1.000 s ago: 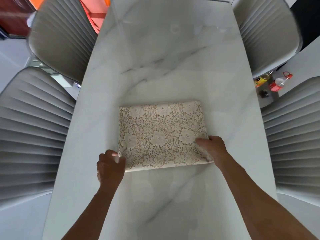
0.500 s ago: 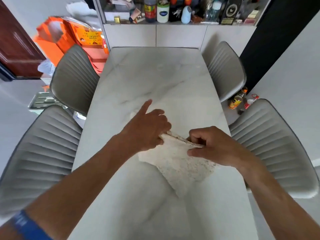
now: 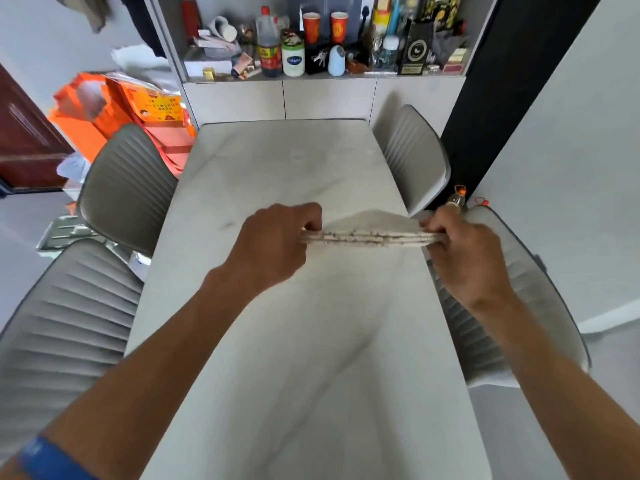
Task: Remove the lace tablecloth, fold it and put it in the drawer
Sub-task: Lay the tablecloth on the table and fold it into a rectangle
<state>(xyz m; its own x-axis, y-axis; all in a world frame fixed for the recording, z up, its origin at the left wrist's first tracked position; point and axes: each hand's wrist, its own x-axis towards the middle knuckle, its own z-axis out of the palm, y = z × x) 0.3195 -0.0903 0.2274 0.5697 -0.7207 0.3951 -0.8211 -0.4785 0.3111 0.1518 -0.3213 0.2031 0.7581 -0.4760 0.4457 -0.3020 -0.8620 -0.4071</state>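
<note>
The folded cream lace tablecloth (image 3: 369, 233) is held flat in the air above the marble table (image 3: 298, 341), seen edge-on as a thin stack of layers. My left hand (image 3: 273, 244) grips its left end and my right hand (image 3: 464, 251) grips its right end, near the table's right edge. Flat white cabinet fronts (image 3: 329, 98) stand past the table's far end; I cannot tell which is a drawer.
Four grey ribbed chairs stand round the table: two on the left (image 3: 128, 188) (image 3: 65, 327), two on the right (image 3: 415, 157) (image 3: 498, 306). A cluttered shelf of bottles and cups (image 3: 311, 46) tops the cabinet. Orange bags (image 3: 117, 109) lie back left. Small bottles (image 3: 457, 197) stand on the floor at right.
The folded cloth lay on the table one second ago. Both hands took hold of it and lifted it level into the air, moving right, while my view rose toward the cabinet.
</note>
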